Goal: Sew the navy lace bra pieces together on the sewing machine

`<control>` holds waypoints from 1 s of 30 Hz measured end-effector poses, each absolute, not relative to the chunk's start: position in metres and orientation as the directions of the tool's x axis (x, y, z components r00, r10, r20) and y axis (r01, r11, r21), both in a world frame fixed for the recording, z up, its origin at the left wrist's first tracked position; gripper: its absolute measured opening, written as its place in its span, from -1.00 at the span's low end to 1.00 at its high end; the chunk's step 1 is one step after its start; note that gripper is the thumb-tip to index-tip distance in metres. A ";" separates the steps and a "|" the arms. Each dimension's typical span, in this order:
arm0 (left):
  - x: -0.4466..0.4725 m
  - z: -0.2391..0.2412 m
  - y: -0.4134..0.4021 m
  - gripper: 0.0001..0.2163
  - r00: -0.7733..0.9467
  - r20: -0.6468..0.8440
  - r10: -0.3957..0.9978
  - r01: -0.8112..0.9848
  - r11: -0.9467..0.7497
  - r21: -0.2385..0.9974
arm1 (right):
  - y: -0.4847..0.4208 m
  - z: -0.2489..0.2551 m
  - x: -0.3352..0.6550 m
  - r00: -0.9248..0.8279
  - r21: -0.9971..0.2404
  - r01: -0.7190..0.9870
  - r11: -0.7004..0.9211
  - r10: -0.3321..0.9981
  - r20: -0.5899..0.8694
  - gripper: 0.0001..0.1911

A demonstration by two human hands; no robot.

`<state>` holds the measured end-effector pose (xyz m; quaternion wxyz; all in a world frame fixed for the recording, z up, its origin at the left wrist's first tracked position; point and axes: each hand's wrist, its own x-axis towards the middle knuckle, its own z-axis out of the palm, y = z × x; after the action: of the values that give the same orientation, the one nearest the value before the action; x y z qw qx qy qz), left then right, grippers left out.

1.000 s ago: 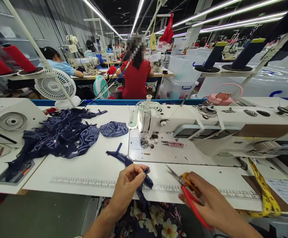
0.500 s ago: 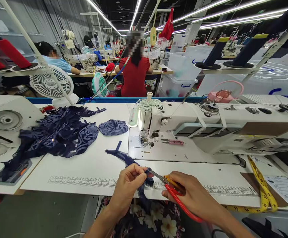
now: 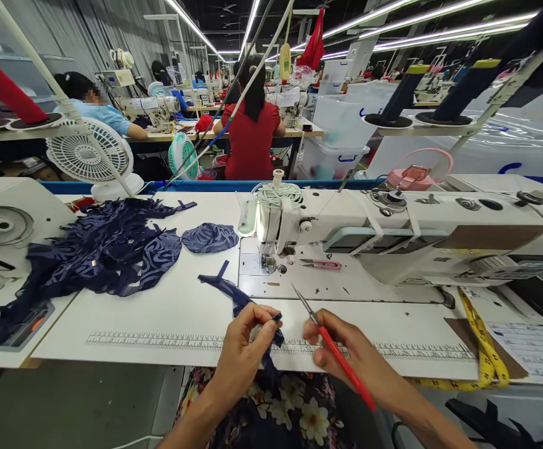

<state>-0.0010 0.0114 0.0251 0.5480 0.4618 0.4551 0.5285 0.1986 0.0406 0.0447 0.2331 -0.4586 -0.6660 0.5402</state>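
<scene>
One navy fabric strip (image 3: 236, 298), one red-handled scissors (image 3: 331, 345), one pink thread snips (image 3: 320, 264) on sewing machine (image 3: 393, 231) bed, two navy thread cones (image 3: 404, 93). Left hand (image 3: 243, 352) pinches strip end at table edge. Right hand (image 3: 360, 357) just beside, closed round scissors, blades together, tip up-left. Hands apart.

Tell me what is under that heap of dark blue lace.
Under the lace heap: the white table, and a grey panel peeking out at its near-left corner. Anything else is covered.

Nothing reads clearly; the table's printed ruler (image 3: 159, 342) and the yellow tape measure (image 3: 484, 348) carry numerals, apparently too small.
</scene>
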 end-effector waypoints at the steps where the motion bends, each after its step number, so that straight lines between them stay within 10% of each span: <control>1: 0.002 0.025 0.012 -0.86 0.023 0.053 0.998 -0.117 -0.049 0.992 | 0.038 0.046 0.190 -0.484 -0.953 0.301 -0.029 0.856 -0.179 -0.69; 18: 0.005 0.012 0.008 -0.70 0.101 -0.078 0.992 -0.045 0.083 0.996 | 0.035 0.028 0.185 -0.397 -0.992 0.064 -0.111 0.909 -0.127 -0.69; 23: 0.008 0.012 -0.017 -0.84 -0.138 0.059 0.989 0.219 -0.028 0.975 | 0.033 0.027 0.178 -0.277 -0.991 0.081 -0.107 0.953 -0.125 -0.67; 30: 0.033 -0.002 -0.039 -0.57 0.123 -0.236 0.964 -0.327 0.264 0.908 | 0.015 0.017 0.169 -0.122 -0.994 0.067 -0.087 0.988 -0.095 -0.64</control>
<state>0.0331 -0.0393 -0.0017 0.6585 0.3578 0.4453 0.4900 0.1692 0.0154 0.0175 0.4289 -0.5051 -0.5221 0.5369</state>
